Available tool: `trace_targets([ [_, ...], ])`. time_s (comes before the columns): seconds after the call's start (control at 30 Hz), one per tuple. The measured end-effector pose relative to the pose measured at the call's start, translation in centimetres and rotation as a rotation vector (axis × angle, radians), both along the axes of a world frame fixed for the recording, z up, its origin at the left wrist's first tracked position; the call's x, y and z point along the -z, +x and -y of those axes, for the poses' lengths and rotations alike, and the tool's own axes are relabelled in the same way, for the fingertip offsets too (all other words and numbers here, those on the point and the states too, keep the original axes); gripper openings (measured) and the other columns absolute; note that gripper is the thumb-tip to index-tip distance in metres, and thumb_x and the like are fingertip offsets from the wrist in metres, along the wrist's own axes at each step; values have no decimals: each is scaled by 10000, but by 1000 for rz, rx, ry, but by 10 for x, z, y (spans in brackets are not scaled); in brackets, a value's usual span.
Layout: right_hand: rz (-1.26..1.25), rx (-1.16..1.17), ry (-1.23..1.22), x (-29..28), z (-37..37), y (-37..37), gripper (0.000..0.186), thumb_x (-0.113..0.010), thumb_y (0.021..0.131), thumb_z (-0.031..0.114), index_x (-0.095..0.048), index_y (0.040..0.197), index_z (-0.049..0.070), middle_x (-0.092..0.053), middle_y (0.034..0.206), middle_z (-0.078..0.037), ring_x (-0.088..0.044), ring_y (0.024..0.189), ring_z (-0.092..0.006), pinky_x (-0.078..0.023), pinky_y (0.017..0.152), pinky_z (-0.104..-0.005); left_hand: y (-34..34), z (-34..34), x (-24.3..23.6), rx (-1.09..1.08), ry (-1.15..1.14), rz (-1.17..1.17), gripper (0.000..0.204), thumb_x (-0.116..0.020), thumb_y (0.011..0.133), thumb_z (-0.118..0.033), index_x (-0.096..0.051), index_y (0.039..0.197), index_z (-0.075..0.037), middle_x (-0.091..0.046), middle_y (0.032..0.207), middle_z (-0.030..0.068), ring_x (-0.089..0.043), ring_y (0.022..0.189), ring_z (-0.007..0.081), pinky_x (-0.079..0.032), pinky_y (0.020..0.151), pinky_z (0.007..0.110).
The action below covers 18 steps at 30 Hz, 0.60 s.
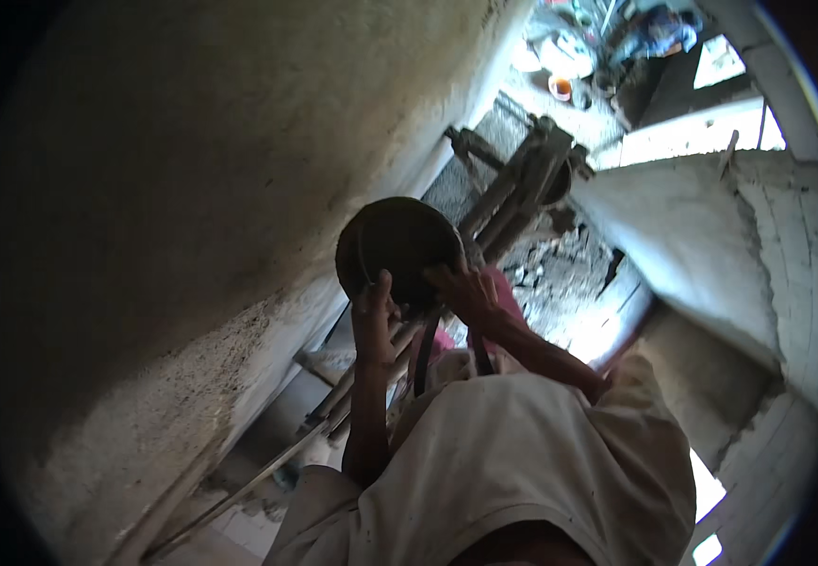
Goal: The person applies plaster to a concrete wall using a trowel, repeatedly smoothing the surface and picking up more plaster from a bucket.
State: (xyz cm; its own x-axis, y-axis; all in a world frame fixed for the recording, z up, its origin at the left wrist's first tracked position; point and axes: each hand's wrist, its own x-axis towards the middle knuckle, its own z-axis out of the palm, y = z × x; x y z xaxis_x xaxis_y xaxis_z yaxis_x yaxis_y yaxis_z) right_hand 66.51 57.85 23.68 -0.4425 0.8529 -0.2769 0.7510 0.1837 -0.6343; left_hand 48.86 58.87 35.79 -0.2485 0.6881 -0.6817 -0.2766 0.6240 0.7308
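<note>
Dark round metal pan gripped at its rim, left hand fingers curled on the lower edge, right hand fingers spread, rough plastered wall alongside.

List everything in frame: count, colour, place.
round pan: 1, dark, centre, held up by both hands
wooden ladder: 1, grey-brown, running from lower left to upper centre behind the pan
plastered wall: 1, grey-beige, left half
brick wall: 1, whitish, right
rubble: 1 heap, grey, on the ground below the ladder
orange bowl: 1, on the ground, top
shirt: 1, off-white, bottom centre
left hand: 1, on the pan's lower edge
right hand: 1, on the pan's right edge
</note>
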Motion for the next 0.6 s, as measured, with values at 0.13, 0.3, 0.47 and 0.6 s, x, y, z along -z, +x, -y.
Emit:
trace_targets([
  [0.13, 241, -105, -75, -48, -22, 3, 409, -684, 832, 329, -584, 1215, 225, -614, 1056, -94, -635, 979, -341, -501, 769, -492, 14, -1, -10, 45, 40, 112, 347, -703, 893, -408, -533, 765, -135, -404, 591, -67, -374, 494, 37, -487, 643, 279],
  [0.3, 335, -243, -173, -97, -35, 12, 367, -674, 844, 324, -573, 1187, 236, -660, 1043, -64, -675, 925, -325, -490, 771, -492, 8, 3, -6, 69, 73, 84, 359, -708, 890, -410, -527, 749, -135, -447, 603, -61, -399, 486, 31, -486, 609, 249],
  [0.47, 337, 1, 52, -130, 6, 43, 351, -584, 881, 123, -545, 1195, 275, -633, 952, -104, -679, 747, -335, -490, 622, -508, 4, 9, -7, 66, 53, 102, 379, -711, 886, -416, -517, 734, -129, -473, 611, -49, -414, 493, 28, -479, 588, 246],
  [0.6, 342, 27, -29, -116, 16, 25, 337, -564, 892, 108, -525, 1204, 230, -637, 941, -125, -669, 797, -350, -495, 626, -503, 3, 26, -5, 135, 79, 1, 410, -712, 885, -415, -494, 701, -120, -468, 599, -39, -403, 513, 45, -427, 547, 252],
])
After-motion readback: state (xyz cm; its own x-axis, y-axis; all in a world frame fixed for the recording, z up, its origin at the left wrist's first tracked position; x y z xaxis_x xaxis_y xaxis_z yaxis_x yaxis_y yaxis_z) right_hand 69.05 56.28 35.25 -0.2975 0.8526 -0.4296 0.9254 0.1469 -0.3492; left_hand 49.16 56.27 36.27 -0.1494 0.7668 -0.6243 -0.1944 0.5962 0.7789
